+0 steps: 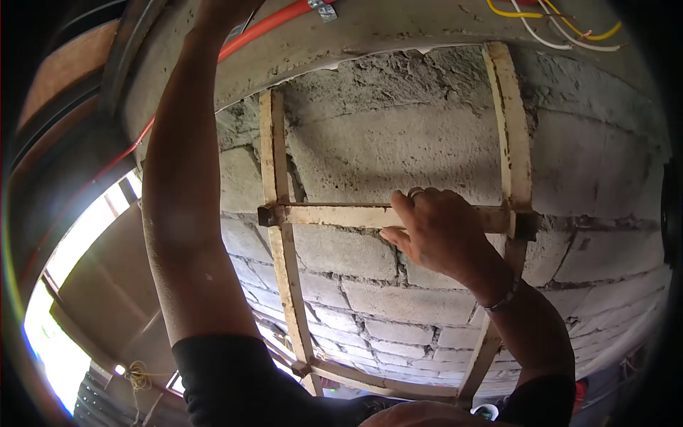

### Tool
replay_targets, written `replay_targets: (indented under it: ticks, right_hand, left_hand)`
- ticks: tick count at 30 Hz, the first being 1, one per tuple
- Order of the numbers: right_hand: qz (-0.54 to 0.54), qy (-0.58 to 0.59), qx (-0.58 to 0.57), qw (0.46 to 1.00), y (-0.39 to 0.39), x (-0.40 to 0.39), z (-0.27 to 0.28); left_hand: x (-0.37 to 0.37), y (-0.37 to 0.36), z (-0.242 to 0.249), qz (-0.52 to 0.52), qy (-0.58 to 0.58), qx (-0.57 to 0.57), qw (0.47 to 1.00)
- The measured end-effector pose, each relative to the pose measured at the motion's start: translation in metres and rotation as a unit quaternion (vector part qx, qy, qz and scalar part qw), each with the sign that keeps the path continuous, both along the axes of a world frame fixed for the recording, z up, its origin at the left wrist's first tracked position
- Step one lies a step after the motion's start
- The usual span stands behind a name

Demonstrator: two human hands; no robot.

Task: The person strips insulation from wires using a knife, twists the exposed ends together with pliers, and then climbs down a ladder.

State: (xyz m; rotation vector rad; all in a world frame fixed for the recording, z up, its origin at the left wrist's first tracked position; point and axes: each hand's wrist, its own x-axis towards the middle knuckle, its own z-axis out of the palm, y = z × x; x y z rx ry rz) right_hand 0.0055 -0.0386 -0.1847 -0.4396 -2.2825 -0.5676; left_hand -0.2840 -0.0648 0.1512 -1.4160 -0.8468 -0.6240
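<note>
My right hand (442,231) is closed around the horizontal crossbar (334,215) of a cream metal frame, right of the bar's middle. A ring and a wrist band show on it. My left arm reaches up to the top edge, where my left hand (226,8) is only partly in view, close to an orange-red pipe (267,27). Its fingers are cut off by the image edge, beside a thin dark edge of something I cannot make out. Two uprights, left (273,149) and right (509,121), join the crossbar.
Behind the frame rises a block wall (398,149) with rough mortar. A concrete beam (398,32) crosses above it. Yellow and white wires (562,28) hang at the upper right. Dark beams are at the upper left, with a bright opening (53,349) and tangled cord (139,376) lower down.
</note>
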Motion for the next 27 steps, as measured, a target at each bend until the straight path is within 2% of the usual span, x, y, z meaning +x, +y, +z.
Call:
replay_targets:
  ticks: [2, 3, 5, 8, 12, 14, 15, 17, 18, 20, 21, 23, 24, 27]
  right_hand:
    - [0.001, -0.001, 0.001, 1.000, 0.000, 0.000, -0.001]
    - [0.001, 0.000, 0.005, 1.000, 0.000, 0.000, -0.001]
    - [0.003, -0.002, 0.000, 1.000, 0.001, 0.001, 0.000]
    - [0.003, -0.007, -0.001, 1.000, 0.000, 0.002, 0.001]
    - [-0.008, -0.013, -0.010, 1.000, -0.003, 0.002, 0.003]
    - [-0.011, -0.019, -0.018, 1.000, -0.001, 0.001, 0.002]
    - [-0.017, -0.026, -0.026, 0.999, 0.000, 0.001, 0.001]
    - [-0.012, -0.020, -0.019, 1.000, -0.001, 0.000, 0.001]
    - [-0.009, -0.010, -0.009, 1.000, -0.001, 0.000, 0.001]
    - [-0.013, -0.007, 0.002, 1.000, 0.000, -0.001, 0.000]
    - [-0.013, -0.003, 0.016, 1.000, 0.000, -0.001, -0.001]
    - [-0.012, -0.001, 0.023, 1.000, 0.001, -0.002, -0.002]
    - [-0.011, 0.005, 0.031, 0.999, 0.001, -0.002, -0.003]
    - [-0.013, -0.001, 0.009, 1.000, 0.000, -0.002, -0.003]
  left_hand:
    - [-0.009, 0.007, 0.002, -0.038, 0.005, 0.052, 0.998]
    - [-0.004, 0.007, -0.001, -0.039, 0.008, 0.050, 0.998]
    - [0.003, 0.002, -0.008, -0.024, -0.104, 0.025, 0.994]
    - [-0.011, 0.004, -0.001, -0.069, -0.092, -0.008, 0.993]
    - [-0.013, 0.004, 0.005, -0.059, -0.113, 0.012, 0.992]
    - [-0.008, 0.000, 0.001, 0.017, -0.118, 0.027, 0.992]
    - [-0.009, 0.001, 0.001, 0.018, -0.120, 0.026, 0.992]
    - [-0.012, 0.006, -0.002, -0.057, -0.067, 0.039, 0.995]
    - [-0.013, 0.009, -0.004, -0.058, -0.071, 0.036, 0.995]
    - [-0.013, 0.015, -0.006, -0.143, -0.192, -0.003, 0.971]
    - [-0.012, 0.016, -0.008, -0.143, -0.197, -0.005, 0.970]
    - [-0.008, 0.012, -0.011, -0.112, -0.161, 0.052, 0.979]
    - [-0.011, 0.011, -0.008, -0.079, -0.161, 0.028, 0.983]
    - [-0.015, 0.016, -0.010, -0.118, -0.120, 0.069, 0.983]
